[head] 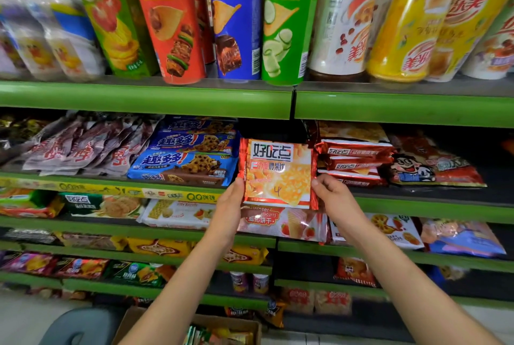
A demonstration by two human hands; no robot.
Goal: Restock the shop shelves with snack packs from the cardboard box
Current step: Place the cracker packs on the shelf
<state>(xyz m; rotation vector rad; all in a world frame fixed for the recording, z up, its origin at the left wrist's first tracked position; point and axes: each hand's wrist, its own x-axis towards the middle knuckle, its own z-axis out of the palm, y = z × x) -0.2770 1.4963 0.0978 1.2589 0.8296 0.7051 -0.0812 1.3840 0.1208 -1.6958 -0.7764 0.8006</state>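
I hold a red and orange snack pack point(278, 175) upright in front of the second shelf point(417, 201). My left hand point(229, 205) grips its lower left edge and my right hand point(333, 194) grips its lower right edge. A dark gap in the shelf lies just behind the pack, between stacked blue cookie packs point(186, 158) on the left and a pile of matching red packs point(353, 161) on the right. The cardboard box point(194, 328) sits on the floor at the bottom centre, with several colourful packs inside.
Tall chip tubes point(236, 16) and drink cups point(403, 19) crowd the top shelf point(144, 97). Lower shelves hold biscuit packs point(281, 223). A grey stool point(80, 325) stands left of the box on the pale floor.
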